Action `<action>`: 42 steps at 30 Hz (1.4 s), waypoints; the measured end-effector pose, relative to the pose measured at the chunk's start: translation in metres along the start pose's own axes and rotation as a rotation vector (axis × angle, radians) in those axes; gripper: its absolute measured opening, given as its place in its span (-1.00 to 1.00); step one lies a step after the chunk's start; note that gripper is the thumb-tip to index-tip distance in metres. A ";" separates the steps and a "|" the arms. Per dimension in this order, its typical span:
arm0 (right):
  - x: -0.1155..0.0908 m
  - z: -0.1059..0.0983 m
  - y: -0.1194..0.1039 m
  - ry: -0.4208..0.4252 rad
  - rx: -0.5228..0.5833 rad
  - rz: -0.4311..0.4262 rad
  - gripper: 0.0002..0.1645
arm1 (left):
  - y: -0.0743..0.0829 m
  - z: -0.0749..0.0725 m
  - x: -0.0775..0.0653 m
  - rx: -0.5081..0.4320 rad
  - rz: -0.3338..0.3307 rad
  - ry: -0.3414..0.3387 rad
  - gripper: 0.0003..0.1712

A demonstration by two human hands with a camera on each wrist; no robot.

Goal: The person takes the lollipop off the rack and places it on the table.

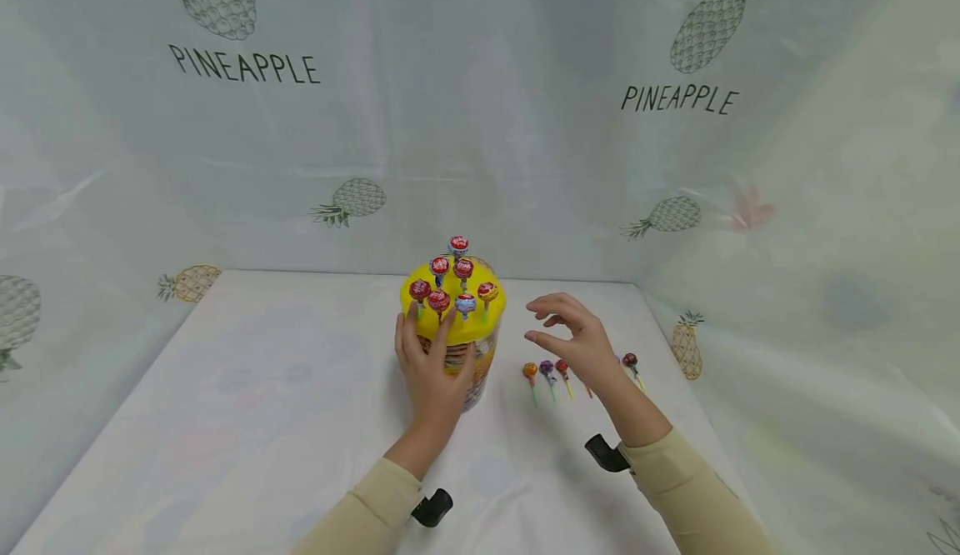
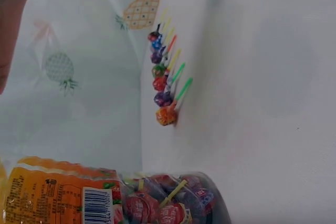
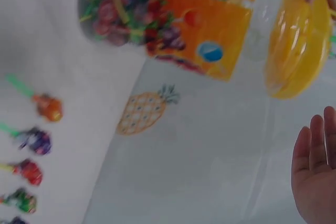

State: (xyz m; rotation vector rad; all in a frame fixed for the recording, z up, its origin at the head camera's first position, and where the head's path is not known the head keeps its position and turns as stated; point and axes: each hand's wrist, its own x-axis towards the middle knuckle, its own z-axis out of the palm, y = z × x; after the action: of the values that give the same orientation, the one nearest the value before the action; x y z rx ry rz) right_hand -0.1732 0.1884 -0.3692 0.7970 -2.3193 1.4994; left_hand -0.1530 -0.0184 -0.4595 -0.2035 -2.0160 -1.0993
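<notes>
A clear candy jar (image 1: 483, 367) with an orange label and a yellow lid (image 1: 480, 330) stands on the white table. Several wrapped lollipops (image 1: 438, 300) stick up from the lid. My left hand (image 1: 435, 378) holds the jar from its near left side, fingers spread over the lid's edge. To the right of the jar, my right hand (image 1: 583, 342) hovers with bent, spread fingers and holds nothing. Beneath it lies a row of lollipops, with an orange one (image 1: 530, 369) nearest the jar; the hand and forearm hide part of the row. More candies (image 2: 157, 205) show inside the jar.
The white-covered table (image 1: 262, 388) ends just behind the jar and to the right of the lollipop row. A pale curtain (image 1: 480, 122) printed with pineapples hangs behind it. Small black devices (image 1: 432, 507) sit at both wrists.
</notes>
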 end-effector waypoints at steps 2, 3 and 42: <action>0.005 0.008 0.003 0.024 0.035 -0.024 -0.59 | 0.000 -0.003 -0.001 -0.003 0.003 -0.015 -0.26; 0.007 0.011 0.003 0.037 0.051 -0.028 -0.58 | 0.000 -0.005 -0.002 -0.007 0.004 -0.023 -0.27; 0.119 0.048 -0.006 -0.263 0.584 0.195 -0.68 | -0.056 -0.064 0.104 -0.564 -0.254 -0.562 -0.53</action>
State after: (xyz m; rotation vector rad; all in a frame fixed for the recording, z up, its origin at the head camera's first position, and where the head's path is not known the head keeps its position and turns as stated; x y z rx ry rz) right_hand -0.2628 0.1075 -0.3260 0.9706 -2.1934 2.3428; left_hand -0.2112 -0.1245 -0.4013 -0.6155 -2.1927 -1.9330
